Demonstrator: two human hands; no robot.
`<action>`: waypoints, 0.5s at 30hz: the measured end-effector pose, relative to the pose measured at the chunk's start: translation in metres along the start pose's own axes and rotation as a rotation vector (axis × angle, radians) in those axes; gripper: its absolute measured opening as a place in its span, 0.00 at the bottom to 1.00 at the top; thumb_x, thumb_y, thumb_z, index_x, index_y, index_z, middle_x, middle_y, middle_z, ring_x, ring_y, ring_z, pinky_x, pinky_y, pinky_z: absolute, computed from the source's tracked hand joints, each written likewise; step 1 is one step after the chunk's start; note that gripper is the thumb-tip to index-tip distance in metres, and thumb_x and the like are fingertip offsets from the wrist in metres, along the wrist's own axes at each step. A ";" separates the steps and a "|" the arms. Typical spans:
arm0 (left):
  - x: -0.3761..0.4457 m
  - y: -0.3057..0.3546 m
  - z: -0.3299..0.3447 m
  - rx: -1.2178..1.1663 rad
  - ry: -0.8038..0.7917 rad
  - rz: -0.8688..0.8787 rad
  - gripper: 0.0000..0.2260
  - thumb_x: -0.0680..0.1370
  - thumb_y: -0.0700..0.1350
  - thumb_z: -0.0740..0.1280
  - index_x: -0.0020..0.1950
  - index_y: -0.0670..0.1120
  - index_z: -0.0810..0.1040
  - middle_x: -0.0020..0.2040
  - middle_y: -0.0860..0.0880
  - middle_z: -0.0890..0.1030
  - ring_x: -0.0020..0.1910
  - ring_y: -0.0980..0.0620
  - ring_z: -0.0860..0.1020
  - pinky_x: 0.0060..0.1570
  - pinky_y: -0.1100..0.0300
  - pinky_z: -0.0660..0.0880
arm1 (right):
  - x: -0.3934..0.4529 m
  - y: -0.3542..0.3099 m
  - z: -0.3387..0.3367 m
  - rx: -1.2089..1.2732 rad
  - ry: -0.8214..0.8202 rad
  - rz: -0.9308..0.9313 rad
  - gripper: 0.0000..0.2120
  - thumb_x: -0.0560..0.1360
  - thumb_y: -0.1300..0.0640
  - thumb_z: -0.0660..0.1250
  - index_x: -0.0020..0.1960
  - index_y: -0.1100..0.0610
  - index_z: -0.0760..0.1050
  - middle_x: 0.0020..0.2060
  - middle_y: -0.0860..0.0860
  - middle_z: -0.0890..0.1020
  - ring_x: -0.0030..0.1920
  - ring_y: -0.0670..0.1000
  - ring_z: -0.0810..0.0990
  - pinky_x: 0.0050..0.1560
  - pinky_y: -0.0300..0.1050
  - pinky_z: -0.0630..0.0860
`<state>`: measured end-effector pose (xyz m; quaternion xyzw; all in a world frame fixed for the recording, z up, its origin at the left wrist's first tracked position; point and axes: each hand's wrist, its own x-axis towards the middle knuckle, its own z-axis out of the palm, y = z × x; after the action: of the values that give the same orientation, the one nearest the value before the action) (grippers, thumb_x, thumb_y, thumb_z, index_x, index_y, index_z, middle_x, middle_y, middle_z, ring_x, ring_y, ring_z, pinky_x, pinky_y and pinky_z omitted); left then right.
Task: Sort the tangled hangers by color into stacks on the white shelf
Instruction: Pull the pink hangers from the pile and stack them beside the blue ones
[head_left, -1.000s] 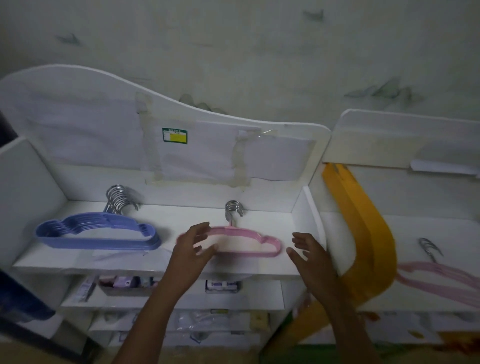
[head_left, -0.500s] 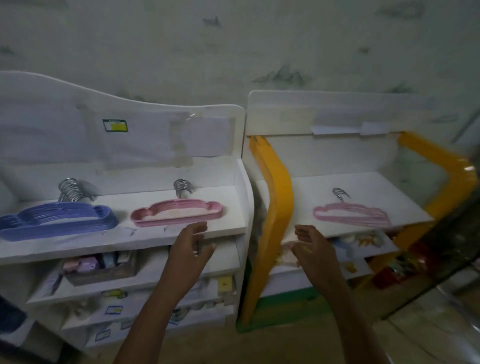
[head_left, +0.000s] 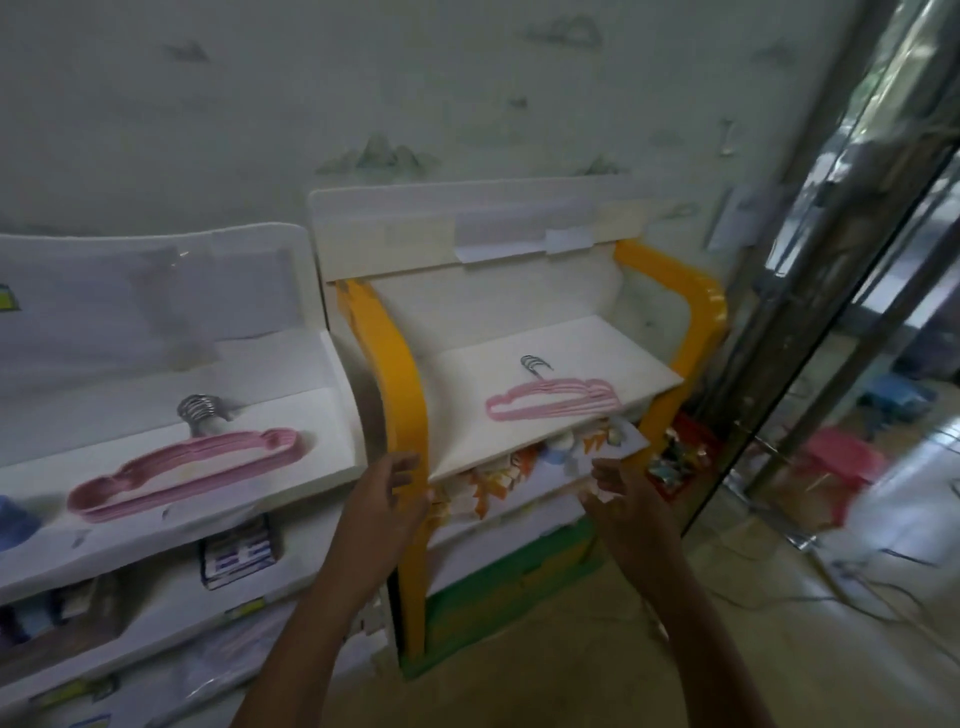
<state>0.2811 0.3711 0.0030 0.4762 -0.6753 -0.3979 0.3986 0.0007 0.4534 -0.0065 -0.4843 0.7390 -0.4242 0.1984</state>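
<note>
A stack of pink hangers (head_left: 187, 470) with metal hooks lies on the top board of the white shelf (head_left: 311, 415) at the left. A corner of the blue hanger stack (head_left: 13, 519) shows at the left edge. A second bunch of pink hangers (head_left: 553, 397) lies on the top board of the yellow-framed shelf (head_left: 395, 364). My left hand (head_left: 387, 499) hovers with relaxed fingers in front of the yellow post, holding nothing. My right hand (head_left: 621, 499) is open and empty below the yellow-framed shelf's front edge.
Lower boards of both shelves hold small packets and boxes (head_left: 239, 551). A glass door with a metal frame (head_left: 831, 291) stands at the right, with a pink stool (head_left: 836, 467) behind it. Cables (head_left: 841, 592) lie on the tiled floor.
My view has swung right from the white shelf to the yellow-framed shelf. My left hand has come off the pink stack on the white shelf, and both empty hands now hang before the yellow-framed shelf.
</note>
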 end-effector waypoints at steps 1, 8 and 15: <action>0.007 0.002 0.008 -0.023 -0.013 -0.009 0.18 0.77 0.44 0.70 0.65 0.54 0.73 0.59 0.57 0.77 0.57 0.64 0.75 0.48 0.68 0.74 | 0.005 0.005 -0.003 -0.004 0.003 0.010 0.19 0.76 0.54 0.71 0.64 0.46 0.71 0.57 0.43 0.77 0.60 0.44 0.76 0.55 0.48 0.78; 0.074 0.000 0.059 -0.089 -0.081 -0.009 0.17 0.76 0.40 0.71 0.63 0.53 0.74 0.60 0.55 0.77 0.58 0.60 0.75 0.54 0.63 0.74 | 0.058 0.025 -0.023 -0.061 0.048 0.017 0.20 0.76 0.52 0.70 0.66 0.50 0.71 0.59 0.46 0.79 0.59 0.46 0.78 0.56 0.52 0.80; 0.154 -0.005 0.093 -0.096 -0.108 -0.001 0.16 0.77 0.40 0.69 0.64 0.51 0.74 0.60 0.55 0.77 0.57 0.60 0.76 0.49 0.71 0.72 | 0.133 0.037 -0.023 -0.124 0.069 0.023 0.19 0.76 0.53 0.70 0.65 0.49 0.71 0.55 0.46 0.80 0.55 0.47 0.80 0.53 0.53 0.81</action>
<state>0.1624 0.2363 -0.0112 0.4347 -0.6757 -0.4550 0.3839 -0.0958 0.3520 -0.0085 -0.4722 0.7759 -0.3917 0.1469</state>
